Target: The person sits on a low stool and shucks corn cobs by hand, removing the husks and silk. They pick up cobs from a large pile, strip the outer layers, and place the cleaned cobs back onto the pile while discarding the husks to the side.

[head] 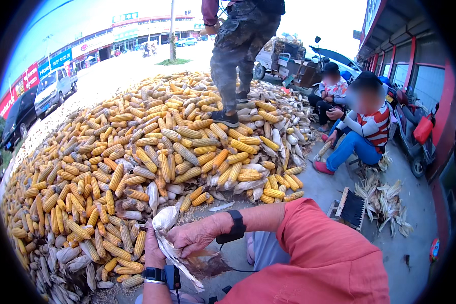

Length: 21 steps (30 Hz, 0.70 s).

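Note:
An ear of corn in pale dry husk (165,217) is between my two hands, low in the middle of the view. My left hand (153,243) grips it from the left side, its fingers partly hidden by the husk. With bent fingers, my right hand (196,235) holds the husk leaves, and a long strip of husk (178,262) hangs down below it. Brown husk or silk (209,265) trails under my right wrist. Just beyond my hands lies a large heap of husked yellow corn cobs (136,152), with some cobs still in husk among them.
A person in camouflage trousers (233,57) stands on the heap. Two people (364,125) sit at the right, the nearer one by a cob. A low folding stool (351,209) and loose husks (387,205) lie on the concrete. Scooters (414,129) line the wall; a cargo tricycle (281,60) stands behind.

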Motion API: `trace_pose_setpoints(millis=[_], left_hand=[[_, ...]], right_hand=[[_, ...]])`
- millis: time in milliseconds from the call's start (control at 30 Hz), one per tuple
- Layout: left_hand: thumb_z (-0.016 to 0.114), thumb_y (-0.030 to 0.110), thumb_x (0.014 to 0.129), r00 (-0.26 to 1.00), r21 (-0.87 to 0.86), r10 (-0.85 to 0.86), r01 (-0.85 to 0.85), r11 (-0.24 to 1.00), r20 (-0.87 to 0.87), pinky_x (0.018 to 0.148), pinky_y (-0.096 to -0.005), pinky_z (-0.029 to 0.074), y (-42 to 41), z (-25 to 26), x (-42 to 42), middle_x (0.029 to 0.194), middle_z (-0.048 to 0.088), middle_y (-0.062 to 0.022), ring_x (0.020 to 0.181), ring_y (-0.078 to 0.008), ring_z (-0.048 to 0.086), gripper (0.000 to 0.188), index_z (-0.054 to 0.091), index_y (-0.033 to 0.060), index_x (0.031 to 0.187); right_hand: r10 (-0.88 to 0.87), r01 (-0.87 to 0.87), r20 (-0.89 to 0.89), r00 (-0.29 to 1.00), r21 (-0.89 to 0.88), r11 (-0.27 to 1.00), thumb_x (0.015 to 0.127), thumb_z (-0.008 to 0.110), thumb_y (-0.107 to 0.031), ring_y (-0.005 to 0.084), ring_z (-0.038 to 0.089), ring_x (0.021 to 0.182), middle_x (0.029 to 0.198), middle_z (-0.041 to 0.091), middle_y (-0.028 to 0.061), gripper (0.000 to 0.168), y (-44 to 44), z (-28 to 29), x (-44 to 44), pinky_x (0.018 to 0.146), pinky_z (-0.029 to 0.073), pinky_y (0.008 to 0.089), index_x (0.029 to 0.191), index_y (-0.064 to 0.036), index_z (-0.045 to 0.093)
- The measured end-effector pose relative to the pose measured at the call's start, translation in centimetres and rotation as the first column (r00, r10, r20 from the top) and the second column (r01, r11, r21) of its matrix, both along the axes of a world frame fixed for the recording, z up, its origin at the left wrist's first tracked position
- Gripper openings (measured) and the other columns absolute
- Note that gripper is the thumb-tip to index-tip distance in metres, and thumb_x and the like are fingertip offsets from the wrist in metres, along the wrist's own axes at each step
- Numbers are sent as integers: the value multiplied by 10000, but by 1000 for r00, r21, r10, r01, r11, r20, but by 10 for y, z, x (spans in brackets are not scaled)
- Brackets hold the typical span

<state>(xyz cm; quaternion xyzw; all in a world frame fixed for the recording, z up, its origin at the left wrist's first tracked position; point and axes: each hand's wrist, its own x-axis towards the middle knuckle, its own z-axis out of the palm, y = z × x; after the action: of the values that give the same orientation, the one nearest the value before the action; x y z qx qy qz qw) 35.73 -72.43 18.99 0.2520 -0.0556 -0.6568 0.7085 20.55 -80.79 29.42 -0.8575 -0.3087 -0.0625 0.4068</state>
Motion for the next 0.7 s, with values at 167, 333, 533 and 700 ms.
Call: trace_pose_setpoints(millis=[167, 333, 533, 700], left_hand=[[611, 233, 796, 993, -16, 119, -119, 993, -6, 852, -383, 456, -4, 13, 1, 1093, 572, -124, 948, -242, 570, 390, 529, 3, 1099], [574, 7, 665, 971, -64, 160, -151, 986, 179, 829, -363, 473, -5, 35, 3, 1021, 577, -134, 920, -248, 577, 449, 491, -45, 1103], [524, -105, 595, 749, -127, 275, -251, 960, 603, 802, -338, 494, -6, 70, -22, 1042, 546, -171, 885, -264, 591, 563, 410, -84, 1146], [585, -97, 592, 668, -85, 206, -209, 974, 715, 747, -278, 483, -17, 66, -38, 1038, 548, -143, 873, -212, 571, 660, 368, -62, 1215]], right_hand=[[-46, 33, -52, 998, -225, 974, 686, 622, -163, 317, 492, 774, 752, 526, 168, 187, 2, 1, -20, 688, 389, 386, 656, 4, 542], [-86, 60, -405, 910, -76, 995, 807, 564, -421, 232, 508, 865, 859, 543, 143, 489, -43, -12, -42, 731, 399, 351, 905, 57, 537], [-320, 682, -635, 703, 474, 557, 829, 492, -504, 160, 520, 975, 1065, 542, 76, 572, -108, -2, -39, 765, 452, 272, 1173, -49, 449], [-485, 659, -447, 752, 485, 575, 790, 614, -332, 178, 445, 1078, 1187, 460, 117, 640, -76, -47, 7, 889, 394, 299, 1257, 12, 341]])
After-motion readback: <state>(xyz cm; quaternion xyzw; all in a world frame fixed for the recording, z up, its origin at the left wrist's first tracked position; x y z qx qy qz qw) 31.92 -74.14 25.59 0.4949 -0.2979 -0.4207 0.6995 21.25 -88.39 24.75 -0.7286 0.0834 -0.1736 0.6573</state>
